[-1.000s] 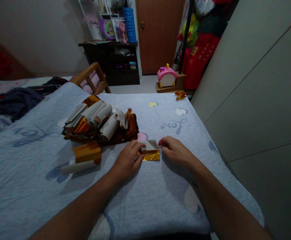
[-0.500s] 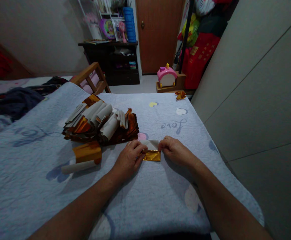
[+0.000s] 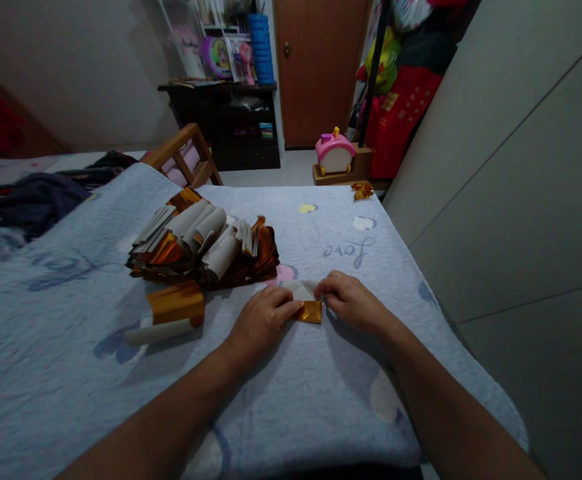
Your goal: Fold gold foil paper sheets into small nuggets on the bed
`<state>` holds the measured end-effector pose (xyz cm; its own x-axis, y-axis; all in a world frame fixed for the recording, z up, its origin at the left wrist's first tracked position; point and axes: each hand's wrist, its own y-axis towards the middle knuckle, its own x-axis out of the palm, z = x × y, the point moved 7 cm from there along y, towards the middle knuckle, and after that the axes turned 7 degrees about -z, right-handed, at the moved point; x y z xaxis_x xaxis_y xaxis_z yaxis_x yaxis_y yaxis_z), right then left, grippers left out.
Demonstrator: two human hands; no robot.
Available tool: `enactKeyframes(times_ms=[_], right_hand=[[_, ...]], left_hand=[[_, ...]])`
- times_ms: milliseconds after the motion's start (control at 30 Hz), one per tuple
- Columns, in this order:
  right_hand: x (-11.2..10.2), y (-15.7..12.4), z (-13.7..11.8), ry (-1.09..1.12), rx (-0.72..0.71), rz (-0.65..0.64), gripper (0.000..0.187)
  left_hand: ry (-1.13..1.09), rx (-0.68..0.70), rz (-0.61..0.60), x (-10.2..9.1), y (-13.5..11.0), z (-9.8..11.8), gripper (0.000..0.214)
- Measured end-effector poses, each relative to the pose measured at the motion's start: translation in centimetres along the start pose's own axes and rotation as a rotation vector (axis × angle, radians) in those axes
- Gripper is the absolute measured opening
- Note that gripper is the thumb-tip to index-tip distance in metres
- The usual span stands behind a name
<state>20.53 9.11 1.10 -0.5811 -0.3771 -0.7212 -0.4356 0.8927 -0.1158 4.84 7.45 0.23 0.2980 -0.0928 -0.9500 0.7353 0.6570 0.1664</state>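
A small gold foil paper [image 3: 311,311], partly folded with its white back showing at the top, lies on the pale blue blanket [image 3: 291,393]. My left hand [image 3: 263,319] presses its fingers on the paper's left end. My right hand [image 3: 351,302] pinches the paper's right end with curled fingers. To the left sits a pile of folded gold and white papers [image 3: 203,246]. A rolled gold and white paper [image 3: 168,313] lies in front of that pile.
A crumpled gold piece [image 3: 362,190] sits at the blanket's far edge. Dark clothes [image 3: 41,197] lie at the left. Beyond stand a wooden chair [image 3: 183,157], a dark shelf [image 3: 233,123], a pink toy house [image 3: 334,152] and a brown door [image 3: 318,67]. A grey wardrobe wall [image 3: 511,173] runs along the right.
My left hand's fingers have slid right over the gold paper, covering more of it. The visible gold strip is shorter now. My right hand stays at the right end.
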Motion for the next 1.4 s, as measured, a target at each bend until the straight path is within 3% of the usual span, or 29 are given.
enactKeyframes(times_ms=[333, 600, 900, 1167, 1400], right_hand=[[0.4, 0.0, -0.3, -0.018, -0.033, -0.068, 0.038], [0.5, 0.1, -0.4, -0.06, -0.03, -0.093, 0.039], [1.0, -0.4, -2.6, -0.405, -0.041, 0.039, 0.008], [2.3, -0.3, -3.6, -0.464, -0.085, 0.039, 0.012], [2.0, -0.4, -2.0, -0.396, 0.003, 0.035, 0.024]], left_hand=[[0.117, 0.045, -0.071, 0.0, 0.1, 1.5, 0.019], [0.11, 0.061, -0.04, -0.1, -0.2, 1.6, 0.022], [-0.077, 0.039, 0.058, -0.7, 0.0, 1.3, 0.016], [-0.182, 0.03, 0.141, -1.2, 0.0, 0.4, 0.016], [-0.172, 0.021, 0.075, -0.9, 0.1, 0.3, 0.016]])
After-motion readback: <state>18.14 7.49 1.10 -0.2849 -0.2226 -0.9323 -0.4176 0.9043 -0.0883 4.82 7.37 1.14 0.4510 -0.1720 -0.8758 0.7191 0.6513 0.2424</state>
